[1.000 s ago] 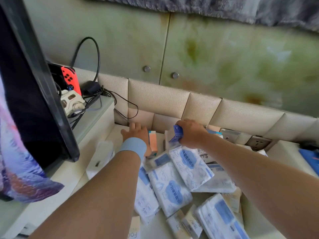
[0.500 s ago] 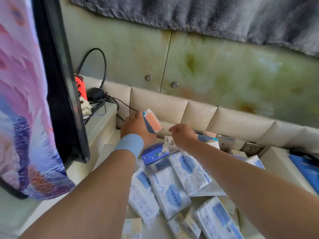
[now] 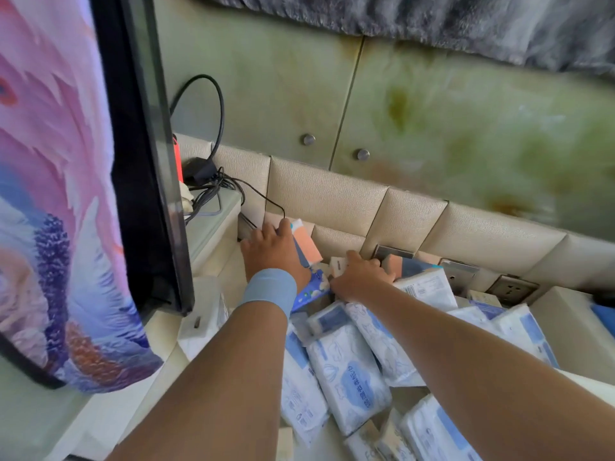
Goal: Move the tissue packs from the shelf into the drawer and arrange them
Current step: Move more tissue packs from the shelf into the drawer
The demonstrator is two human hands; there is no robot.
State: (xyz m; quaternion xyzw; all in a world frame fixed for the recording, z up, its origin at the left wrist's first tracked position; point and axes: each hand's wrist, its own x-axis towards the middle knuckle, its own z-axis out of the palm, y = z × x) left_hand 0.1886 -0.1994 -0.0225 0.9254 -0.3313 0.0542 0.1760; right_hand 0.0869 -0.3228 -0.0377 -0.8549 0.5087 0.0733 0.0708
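1. Screen [image 3: 143, 161]: black-framed, upright, well to the left of both grips. Keep the left elbow off its edge when lifting.
2. Padded wall [image 3: 326, 197]: just beyond the fingertips of both hands. There is little room behind, so lift upward and toward the body.
3. Tissue packs [image 3: 349, 377], white and blue: a loose, overlapping heap under both forearms, on the body side of the grips. Whether this recess is the shelf or the drawer cannot be told. Judged to be early in the task, as nothing lies in rows.
4. Left hand [image 3: 271, 251], blue wristband [image 3: 271, 292] on the wrist: fingers curled around the peach pack.
5. Right hand [image 3: 361, 276]: knuckles up, fingers curled down among small packs. What they close on is hidden.
6. Blue pack [image 3: 312, 289]: patterned, lying between the two wrists and below both grips. A likely next pick.
7. Peach pack [image 3: 307, 246]: tilted, sticking out on the thumb side of the left grip, clear of the heap. It is soft and film-wrapped, so hold it by the flat faces without crushing.
8. Small white pack [image 3: 337, 264]: touching the thumb side of the right hand. Settle the fingers fully round it before lifting.
9. Cable [image 3: 263, 197]: thin and black, it ends at the left fingertips. Avoid snagging it on withdrawal.
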